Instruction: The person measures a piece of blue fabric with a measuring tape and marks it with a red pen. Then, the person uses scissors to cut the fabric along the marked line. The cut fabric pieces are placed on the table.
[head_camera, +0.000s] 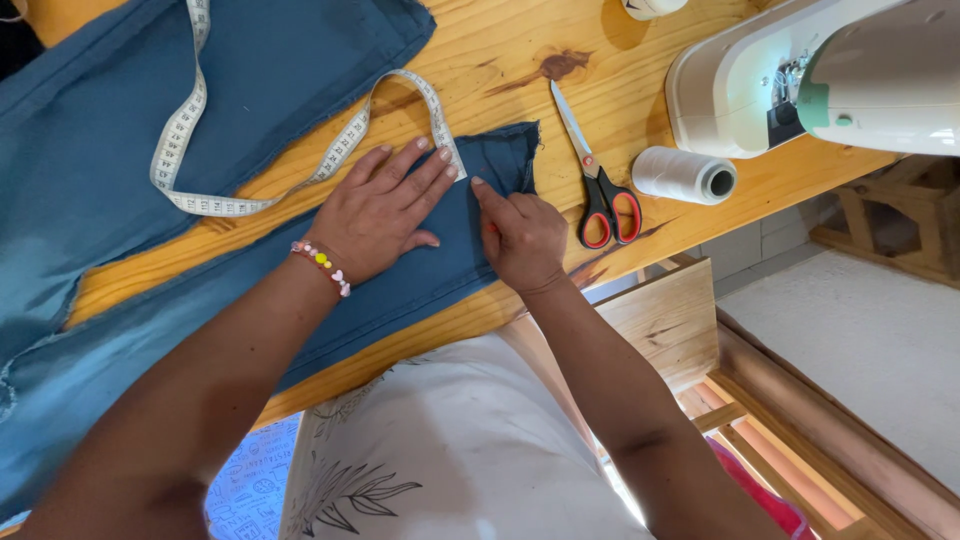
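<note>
Left hand (378, 212) flat, fingers spread, pressing blue cloth (420, 270) on table (500, 60); beaded bracelet (322, 263) at wrist. Right hand (522, 238) curled, forefinger out on the cloth just beside the tape measure (250, 205) end; whether it pinches anything, cannot tell. Beyond: scissors (598, 190), thread spool (685, 175), sewing machine (800, 75).

Scissors (600, 180) lie beside a white thread spool (685, 175); a sewing machine (800, 75) stands behind, perhaps another spool (652, 8) at the top edge
</note>
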